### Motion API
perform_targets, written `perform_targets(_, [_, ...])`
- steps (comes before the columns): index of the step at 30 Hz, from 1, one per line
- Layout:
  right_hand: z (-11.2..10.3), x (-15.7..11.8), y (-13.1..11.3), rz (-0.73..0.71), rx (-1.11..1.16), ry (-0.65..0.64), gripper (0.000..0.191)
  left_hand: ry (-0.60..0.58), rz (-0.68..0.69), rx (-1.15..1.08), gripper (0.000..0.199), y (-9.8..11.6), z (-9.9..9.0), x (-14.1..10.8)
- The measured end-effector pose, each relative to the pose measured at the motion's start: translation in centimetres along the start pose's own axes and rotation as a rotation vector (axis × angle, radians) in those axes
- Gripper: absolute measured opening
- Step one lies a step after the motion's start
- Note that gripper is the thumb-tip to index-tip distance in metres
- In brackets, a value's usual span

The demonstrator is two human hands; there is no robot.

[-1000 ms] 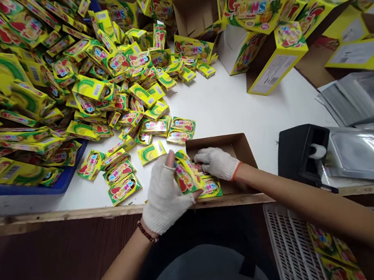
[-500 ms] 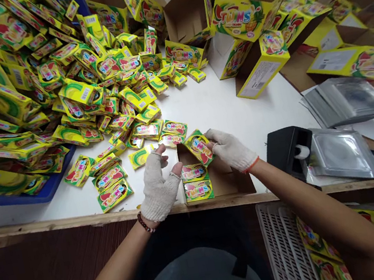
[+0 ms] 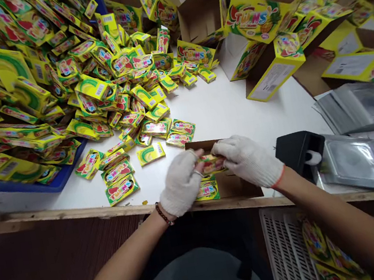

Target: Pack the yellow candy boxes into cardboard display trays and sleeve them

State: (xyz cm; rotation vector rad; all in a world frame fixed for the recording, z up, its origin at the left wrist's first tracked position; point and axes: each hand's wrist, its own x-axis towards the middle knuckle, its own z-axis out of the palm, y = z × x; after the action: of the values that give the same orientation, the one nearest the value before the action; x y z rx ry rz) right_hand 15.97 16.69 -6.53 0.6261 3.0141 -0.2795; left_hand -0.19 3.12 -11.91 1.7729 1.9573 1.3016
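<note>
My left hand [image 3: 182, 183] and my right hand [image 3: 252, 161], both in white knitted gloves with bare fingertips, meet over an open brown carton [image 3: 236, 185] at the table's front edge. Between their closed fingers is a small yellow-green TWINS box [image 3: 212, 165], partly covered and a little blurred. Beneath it, at the carton's left end, another TWINS box [image 3: 208, 191] lies face up, partly behind my left hand. A short row of the same boxes [image 3: 122, 188] lies on the white table to the left.
A big heap of small boxes [image 3: 98, 90] spills from a blue crate [image 3: 53, 185] at the left. Larger printed display cartons [image 3: 254, 17] stand at the back. On the right are a black tape dispenser [image 3: 296, 154] and clear plastic packs [image 3: 358, 165]. A white slatted basket [image 3: 285, 248] is below.
My left hand has moved right and closed on the small box that my right hand held alone. The box has turned and now sits lower over the carton. The view has shifted slightly.
</note>
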Motion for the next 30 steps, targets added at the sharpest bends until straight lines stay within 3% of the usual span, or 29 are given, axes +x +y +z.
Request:
perform_targets(3, [1.9,1.8,0.7,0.131,0.005,-0.002,0.023,0.095,-0.197,-0.041,0.051,-2.3,0.5,-0.2])
perform_targets(6, [4.1,3.4,0.5,0.168,-0.050,-0.070,0.025,-0.082,-0.296,-0.188,0.064,-4.3,1.2,-0.2])
perform_targets(9, [5.4,4.4,-0.4,0.158,-0.156,-0.146,0.029,-0.205,-0.319,-0.314,0.064,-5.2,2.0,-0.1])
perform_targets(13, [6.3,4.5,-1.3,0.196,-0.277,-0.179,0.037,-0.207,-0.312,-0.322,0.064,-5.5,2.7,0.0])
perform_targets(16, [7.0,3.9,-2.0,0.219,-0.325,-0.197,0.041,-0.176,-0.262,-0.234,0.060,-5.4,2.1,-0.6])
perform_targets(19, [7.9,3.4,-2.7,0.213,-0.334,-0.240,0.040,-0.059,-0.220,0.009,0.046,-5.6,-0.5,-2.2])
perform_targets(22, [8.3,3.3,-2.9,0.199,-0.306,-0.273,0.038,0.019,-0.321,0.372,0.032,-6.2,-5.3,-4.8])
perform_targets(26, [7.8,3.4,-2.3,0.174,-0.205,-0.273,0.034,-0.129,-0.567,0.691,0.043,-7.9,-11.2,-8.1])
perform_targets(28, [6.9,3.3,-2.1,0.177,-0.133,-0.240,0.032,-0.184,-0.608,0.690,0.044,-8.6,-12.4,-8.9])
perform_targets(30, [5.7,2.9,-2.3,0.170,-0.031,-0.139,0.029,-0.193,-0.579,0.663,0.044,-8.7,-12.3,-8.9])
